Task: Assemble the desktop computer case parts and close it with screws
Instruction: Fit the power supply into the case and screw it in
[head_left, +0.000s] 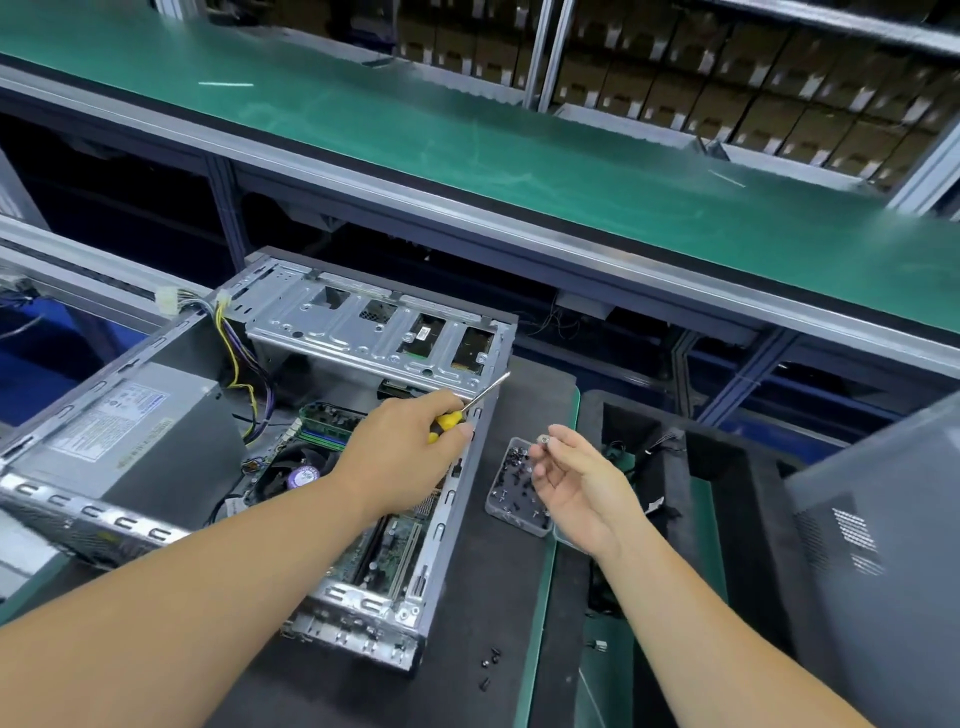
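So, left hand (410, 457) gripping a screwdriver (467, 408) over the open case (291, 447), right hand (576, 483) pinching a screw (544, 440) above the screw tray (517, 488), side panel (883, 545) far right

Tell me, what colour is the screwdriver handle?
Yellow and black; the screwdriver sits in the left hand, seen in the head view.

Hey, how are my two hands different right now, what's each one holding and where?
The left hand grips a yellow-handled screwdriver in a closed fist; the right hand pinches a small silver screw at its fingertips. The left hand is over the open computer case, knuckles up; the right hand is over the clear screw tray beside the case, palm turned inward. Both are bare and raised off the bench.
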